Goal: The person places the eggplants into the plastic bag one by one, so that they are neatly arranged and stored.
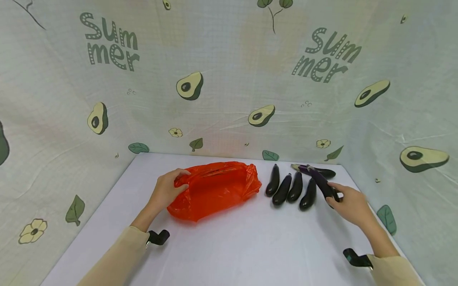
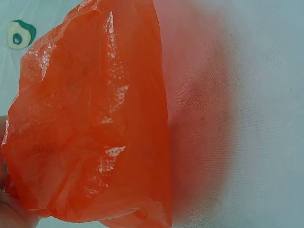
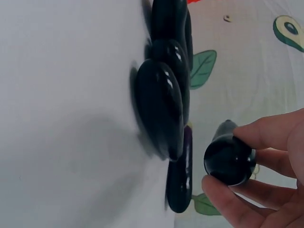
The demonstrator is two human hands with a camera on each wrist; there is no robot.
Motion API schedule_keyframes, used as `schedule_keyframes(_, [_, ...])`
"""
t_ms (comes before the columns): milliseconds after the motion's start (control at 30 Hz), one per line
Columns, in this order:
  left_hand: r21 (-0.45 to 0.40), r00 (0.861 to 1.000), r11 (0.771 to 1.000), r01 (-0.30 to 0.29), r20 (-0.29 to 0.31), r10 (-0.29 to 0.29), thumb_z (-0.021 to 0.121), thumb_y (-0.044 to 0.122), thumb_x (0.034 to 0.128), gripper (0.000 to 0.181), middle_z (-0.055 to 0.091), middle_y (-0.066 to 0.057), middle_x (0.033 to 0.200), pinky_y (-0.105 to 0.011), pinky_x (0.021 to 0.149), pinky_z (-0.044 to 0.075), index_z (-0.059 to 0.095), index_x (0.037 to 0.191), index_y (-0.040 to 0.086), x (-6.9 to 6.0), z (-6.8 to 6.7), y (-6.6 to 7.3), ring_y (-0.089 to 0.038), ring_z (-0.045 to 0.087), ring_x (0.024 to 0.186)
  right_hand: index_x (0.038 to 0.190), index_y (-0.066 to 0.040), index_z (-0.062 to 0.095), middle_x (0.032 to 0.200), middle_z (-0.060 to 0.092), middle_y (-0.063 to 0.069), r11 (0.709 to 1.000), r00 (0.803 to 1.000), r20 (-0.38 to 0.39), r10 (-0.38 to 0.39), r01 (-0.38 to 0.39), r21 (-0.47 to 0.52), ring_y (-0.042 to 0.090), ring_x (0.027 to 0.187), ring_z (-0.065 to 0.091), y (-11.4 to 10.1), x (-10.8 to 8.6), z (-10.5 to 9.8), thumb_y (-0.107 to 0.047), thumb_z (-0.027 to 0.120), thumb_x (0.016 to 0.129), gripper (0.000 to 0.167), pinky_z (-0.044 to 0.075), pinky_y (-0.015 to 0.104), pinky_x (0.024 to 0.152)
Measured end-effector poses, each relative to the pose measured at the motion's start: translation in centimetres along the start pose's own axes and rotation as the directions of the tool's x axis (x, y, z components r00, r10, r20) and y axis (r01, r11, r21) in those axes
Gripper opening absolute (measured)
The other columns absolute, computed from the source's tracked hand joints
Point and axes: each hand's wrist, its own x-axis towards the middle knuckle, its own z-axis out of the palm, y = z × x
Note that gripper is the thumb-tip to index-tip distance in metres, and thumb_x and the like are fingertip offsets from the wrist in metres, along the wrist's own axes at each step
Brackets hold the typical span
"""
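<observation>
A crinkled red plastic bag lies on the white table, left of the eggplants. My left hand grips the bag at its left end, thumb on the near side; the left wrist view is mostly filled by the thin red plastic. In my right hand is a dark purple eggplant, pinched near its round end between thumb and fingers. The right wrist view has this eggplant held off the table, its round end facing the camera. Beside it lie several more eggplants, glossy and nearly black.
Behind the row, another eggplant lies crosswise near the back right corner of the table. A pale cloth printed with avocados and leaves hangs around the back and sides. Each wrist carries a small black camera mount.
</observation>
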Motion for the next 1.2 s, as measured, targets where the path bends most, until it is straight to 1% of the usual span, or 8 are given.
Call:
schedule_keyframes(233, [0.0, 1.0, 1.0, -0.007, -0.003, 0.007, 0.079, 0.003, 0.0942, 0.043, 0.071, -0.015, 0.131, -0.052, 0.097, 0.06, 0.068, 0.135, 0.011, 0.0, 0.0, 0.1, -0.037, 0.067, 0.121, 0.139, 0.006, 0.062, 0.118, 0.069, 0.035, 0.999, 0.999, -0.007, -0.041, 0.041, 0.03, 0.033, 0.083, 0.073, -1.8, 0.1, -0.1, -0.018, 0.078, 0.092, 0.054, 0.056, 0.044, 0.064])
schedule_keyframes(333, [-0.004, 1.0, 1.0, -0.009, -0.002, 0.009, 0.079, 0.003, 0.0944, 0.043, 0.071, -0.015, 0.131, -0.052, 0.097, 0.06, 0.068, 0.135, 0.011, 0.0, 0.0, 0.2, -0.036, 0.067, 0.121, 0.139, 0.005, 0.062, 0.12, 0.069, 0.035, 0.998, 0.999, -0.004, -0.052, 0.052, 0.035, 0.032, 0.083, 0.072, -2.5, 0.2, -0.2, -0.017, 0.078, 0.092, 0.055, 0.056, 0.042, 0.064])
schedule_keyframes(533, [-0.002, 1.0, 1.0, -0.007, -0.001, 0.007, 0.079, 0.003, 0.0947, 0.043, 0.071, -0.015, 0.132, -0.052, 0.097, 0.06, 0.067, 0.135, 0.011, 0.1, 0.1, 0.3, -0.036, 0.067, 0.121, 0.139, 0.004, 0.063, 0.115, 0.071, 0.032, 0.995, 0.997, -0.01, -0.083, 0.083, 0.048, 0.03, 0.082, 0.072, -4.2, 0.2, -0.6, -0.018, 0.079, 0.092, 0.055, 0.053, 0.037, 0.061])
schedule_keyframes(800, [-0.005, 1.0, 1.0, 0.009, -0.009, -0.01, 0.078, 0.004, 0.0953, 0.043, 0.07, -0.015, 0.132, -0.052, 0.096, 0.06, 0.067, 0.136, 0.012, 0.2, 0.3, 0.3, -0.036, 0.066, 0.121, 0.138, 0.002, 0.066, 0.113, 0.074, 0.023, 0.985, 0.988, -0.006, -0.155, 0.155, 0.083, 0.018, 0.075, 0.066, -7.0, 0.6, -0.8, -0.017, 0.079, 0.091, 0.052, 0.048, 0.033, 0.059])
schedule_keyframes(900, [-0.01, 1.0, 1.0, 0.01, -0.013, -0.01, 0.078, 0.005, 0.0959, 0.043, 0.07, -0.015, 0.132, -0.051, 0.096, 0.061, 0.066, 0.136, 0.012, 0.3, 0.3, 0.4, -0.036, 0.067, 0.12, 0.138, 0.001, 0.066, 0.097, 0.073, 0.015, 0.98, 0.985, 0.007, -0.174, 0.172, 0.096, 0.014, 0.068, 0.057, -7.9, 0.6, -0.9, -0.016, 0.079, 0.091, 0.051, 0.043, 0.03, 0.055])
schedule_keyframes(1033, [-0.019, 1.0, 1.0, 0.011, -0.011, -0.011, 0.078, 0.006, 0.0963, 0.042, 0.07, -0.014, 0.132, -0.051, 0.096, 0.061, 0.066, 0.136, 0.012, 0.4, 0.3, 0.5, -0.035, 0.067, 0.12, 0.14, 0.001, 0.065, 0.074, 0.056, 0.002, 0.975, 0.981, 0.028, -0.192, 0.188, 0.122, 0.014, 0.061, 0.046, -9.0, 0.5, -0.9, -0.015, 0.079, 0.092, 0.052, 0.035, 0.028, 0.051])
schedule_keyframes(1100, [-0.024, 1.0, 1.0, 0.015, -0.011, -0.015, 0.078, 0.006, 0.0963, 0.042, 0.07, -0.014, 0.132, -0.051, 0.096, 0.061, 0.066, 0.136, 0.012, 0.4, 0.4, 0.6, -0.035, 0.067, 0.12, 0.14, 0.001, 0.065, 0.072, 0.053, 0.001, 0.972, 0.98, 0.031, -0.199, 0.193, 0.136, 0.013, 0.061, 0.045, -9.5, 0.5, -0.9, -0.015, 0.079, 0.092, 0.052, 0.035, 0.028, 0.051])
schedule_keyframes(1200, [-0.025, 1.0, 1.0, 0.019, -0.013, -0.019, 0.078, 0.005, 0.0963, 0.042, 0.07, -0.014, 0.132, -0.051, 0.097, 0.06, 0.066, 0.136, 0.012, 0.4, 0.4, 0.6, -0.034, 0.067, 0.12, 0.141, -0.001, 0.065, 0.078, 0.058, 0.002, 0.968, 0.978, 0.043, -0.205, 0.196, 0.16, 0.013, 0.062, 0.049, -10.2, 0.5, -0.6, -0.015, 0.079, 0.093, 0.052, 0.039, 0.027, 0.051])
